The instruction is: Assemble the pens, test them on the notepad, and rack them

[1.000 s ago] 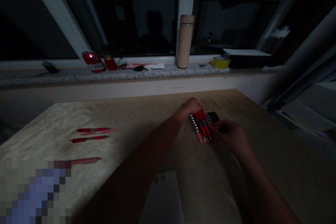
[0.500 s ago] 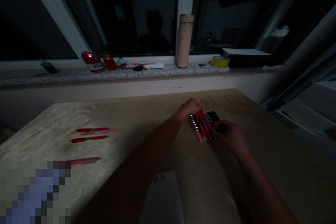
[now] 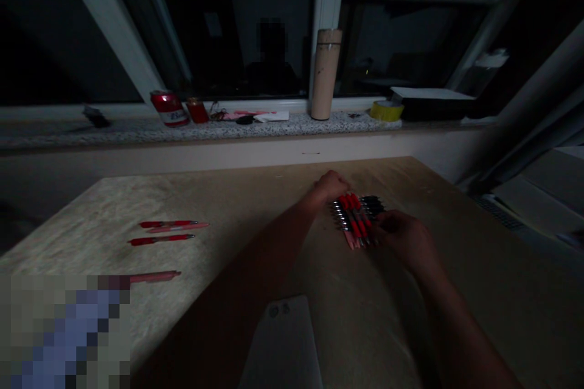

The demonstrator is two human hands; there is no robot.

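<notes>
A compact bundle of pens lies on the table right of the middle. Several red pens (image 3: pixel 354 219) rest on top, side by side and slanting. Black pens (image 3: pixel 375 203) show at the right, silver tips line the left side, and pink pens (image 3: pixel 353 242) stick out at the near end. My left hand (image 3: pixel 333 185) is curled over the far ends of the red pens, its fingertips partly hidden. At the bundle's near right side, my right hand (image 3: pixel 401 232) has thumb and fingers pinched together; dim light hides what is between them.
More red pens (image 3: pixel 162 239) and pink pens (image 3: pixel 155 276) lie apart at the table's left. A flat grey board (image 3: pixel 287 346) is at the near edge. On the windowsill stand a red can (image 3: pixel 170 109), a tall flask (image 3: pixel 326 76) and yellow tape (image 3: pixel 385 111).
The camera view has shifted slightly, so everything sits a little further right. Both hands stay at the pen bundle with almost no visible movement.
</notes>
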